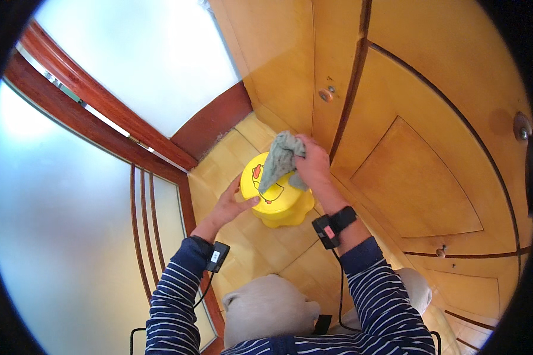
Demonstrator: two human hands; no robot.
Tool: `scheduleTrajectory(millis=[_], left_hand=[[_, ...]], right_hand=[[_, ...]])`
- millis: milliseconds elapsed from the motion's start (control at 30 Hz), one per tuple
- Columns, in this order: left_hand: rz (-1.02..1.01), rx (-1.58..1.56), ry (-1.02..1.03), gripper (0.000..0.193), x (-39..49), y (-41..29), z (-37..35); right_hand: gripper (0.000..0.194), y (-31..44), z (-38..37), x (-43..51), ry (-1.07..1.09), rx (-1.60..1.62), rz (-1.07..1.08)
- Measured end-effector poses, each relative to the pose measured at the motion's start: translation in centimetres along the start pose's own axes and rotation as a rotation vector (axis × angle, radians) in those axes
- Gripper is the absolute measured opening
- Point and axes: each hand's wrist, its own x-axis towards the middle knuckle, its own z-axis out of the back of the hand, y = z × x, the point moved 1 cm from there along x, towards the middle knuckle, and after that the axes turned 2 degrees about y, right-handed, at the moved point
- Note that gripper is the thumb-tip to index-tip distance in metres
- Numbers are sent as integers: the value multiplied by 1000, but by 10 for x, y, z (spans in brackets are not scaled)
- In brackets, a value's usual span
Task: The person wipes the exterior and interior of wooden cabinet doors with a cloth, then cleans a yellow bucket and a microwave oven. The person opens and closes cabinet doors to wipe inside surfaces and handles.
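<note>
A small yellow plastic stool [280, 207] with a duck printed on its round top and a scalloped lower edge stands on the floor before me. My left hand [231, 202] grips the left side of its top, the thumb lying over the rim. In my right hand [313, 162] is a grey-green cloth [280, 157], bunched at the fingers. Its loose end hangs down over the stool's top and covers part of the duck picture. Another fold of the cloth shows below the right hand, by the stool's right rim.
Wooden cabinet doors [419, 177] with round knobs rise on the right. Frosted-glass sliding doors [80, 208] in red-brown wood frames stand on the left. Tan tiles [257, 248] cover the floor. Each wrist carries a strapped black device with a cable; my knee [266, 306] is close below.
</note>
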Motion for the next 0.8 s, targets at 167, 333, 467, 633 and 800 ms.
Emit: scheduleTrajectory(millis=[167,333,467,633,800], left_hand=[[88,59,-49,90,3,1,27],[35,328,-234,82,4,-8,32],[31,639,-355,103,-4,-17,-11],[119,833,-302,129,-8,-38,-32],[89,827,-277,130,-7,-40,-28]], right_hand=[[33,-17,29,-7,-43,292,-39],[32,-23,44,-9,15,651,80],[35,-19,8,-21,123,838,88],[37,-21,-41,-60,-66,607,289],[35,-38,-66,-67,-173,755,37]])
